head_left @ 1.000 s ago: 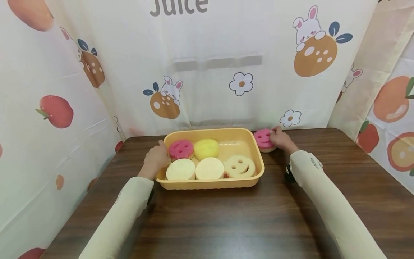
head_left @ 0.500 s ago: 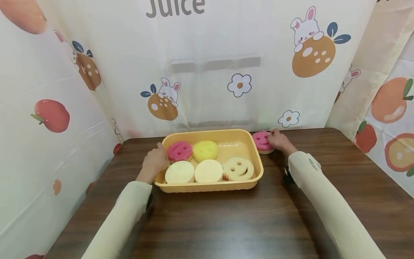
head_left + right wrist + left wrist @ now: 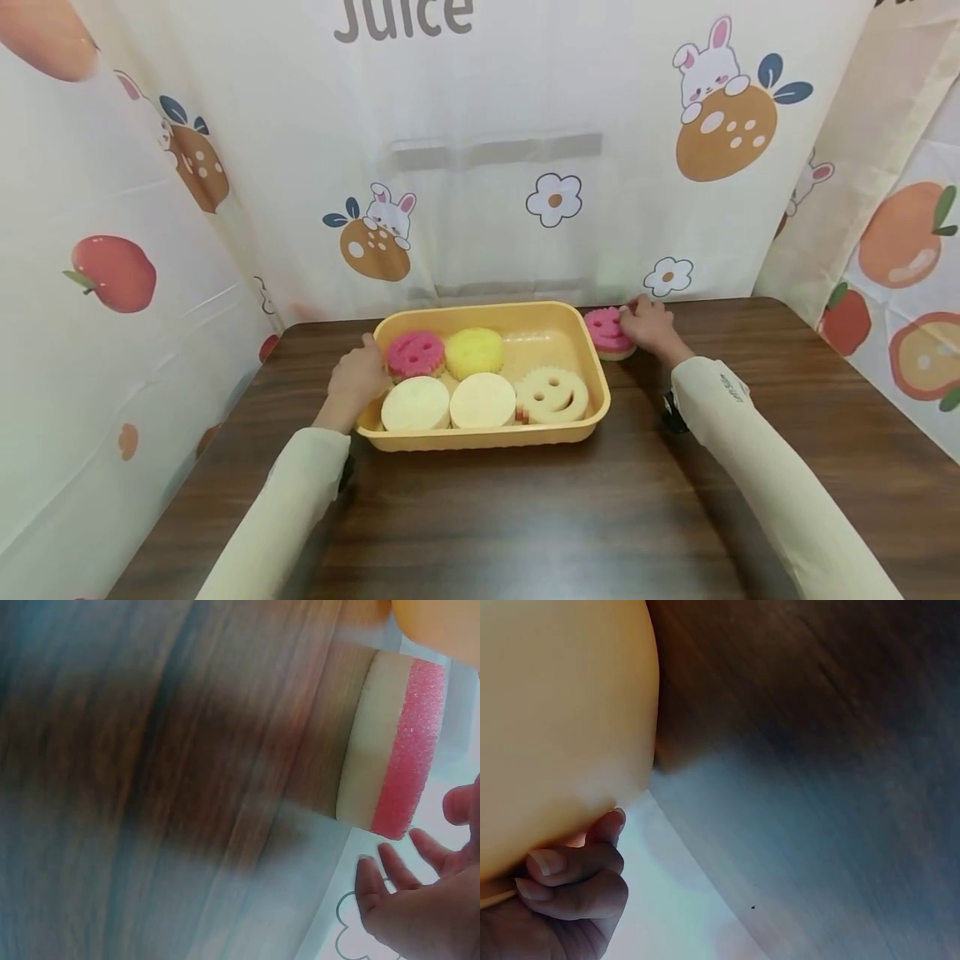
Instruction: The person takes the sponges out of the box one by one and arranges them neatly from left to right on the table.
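A yellow tray [image 3: 480, 437] stands on the brown table, with my left hand [image 3: 360, 375] gripping its left rim; in the left wrist view the fingers of that hand [image 3: 574, 892] curl against the tray wall [image 3: 570, 735]. To the right of the tray lies a pink smiley sponge [image 3: 606, 332] with a cream underside. My right hand [image 3: 651, 323] is at its right edge. In the right wrist view the hand [image 3: 424, 892] has its fingers apart beside the sponge [image 3: 390, 742], with a small gap between them.
Inside the tray lie a pink sponge [image 3: 415, 354], a yellow sponge [image 3: 475, 352], two plain cream discs [image 3: 416, 404] and a cream smiley sponge [image 3: 552, 395]. The dark wooden table [image 3: 495, 517] reaches back to a printed curtain [image 3: 480, 100].
My right hand's fingers have loosened at the pink sponge outside the tray. The left hand stays on the tray rim, and the whole view has shifted slightly.
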`<state>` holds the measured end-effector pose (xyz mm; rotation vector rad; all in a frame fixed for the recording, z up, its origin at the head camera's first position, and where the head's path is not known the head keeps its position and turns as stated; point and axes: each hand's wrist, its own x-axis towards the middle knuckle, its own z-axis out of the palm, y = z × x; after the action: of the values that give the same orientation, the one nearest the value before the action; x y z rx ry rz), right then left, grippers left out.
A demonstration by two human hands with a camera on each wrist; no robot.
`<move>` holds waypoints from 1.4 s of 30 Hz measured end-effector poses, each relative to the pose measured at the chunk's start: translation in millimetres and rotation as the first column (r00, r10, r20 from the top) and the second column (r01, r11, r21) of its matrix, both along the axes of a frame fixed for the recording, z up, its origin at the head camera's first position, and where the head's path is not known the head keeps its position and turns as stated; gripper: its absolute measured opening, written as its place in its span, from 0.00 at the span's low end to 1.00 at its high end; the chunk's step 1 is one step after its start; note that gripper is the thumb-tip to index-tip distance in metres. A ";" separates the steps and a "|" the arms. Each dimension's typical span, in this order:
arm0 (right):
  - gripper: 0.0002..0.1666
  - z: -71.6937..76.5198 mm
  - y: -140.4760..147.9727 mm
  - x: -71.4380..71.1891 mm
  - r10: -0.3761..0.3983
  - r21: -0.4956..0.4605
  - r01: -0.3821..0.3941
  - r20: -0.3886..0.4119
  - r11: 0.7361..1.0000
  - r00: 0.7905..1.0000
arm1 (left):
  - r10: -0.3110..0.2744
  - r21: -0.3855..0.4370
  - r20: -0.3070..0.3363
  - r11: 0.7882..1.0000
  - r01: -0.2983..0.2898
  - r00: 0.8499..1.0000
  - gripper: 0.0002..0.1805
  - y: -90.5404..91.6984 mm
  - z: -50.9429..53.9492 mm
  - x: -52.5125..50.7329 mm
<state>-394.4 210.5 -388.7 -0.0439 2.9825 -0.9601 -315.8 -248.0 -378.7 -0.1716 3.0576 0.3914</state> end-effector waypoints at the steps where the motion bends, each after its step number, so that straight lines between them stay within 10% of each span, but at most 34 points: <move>1: 0.33 0.2 0.2 0.8 0.001 -0.013 -0.002 -0.028 1.000 1.000 | 0.002 0.000 0.004 1.000 -0.002 1.000 0.45 -0.1 -0.1 0.6; 42: 0.27 37.2 -53.2 9.0 0.305 -0.178 -0.328 -0.144 0.928 0.941 | -0.018 -0.007 -0.009 1.000 0.018 1.000 0.42 -2.1 0.9 0.0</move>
<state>-385.4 157.3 -351.6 -0.5828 2.8322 -1.2400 -315.8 -250.1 -377.8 -0.1423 3.0673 0.3808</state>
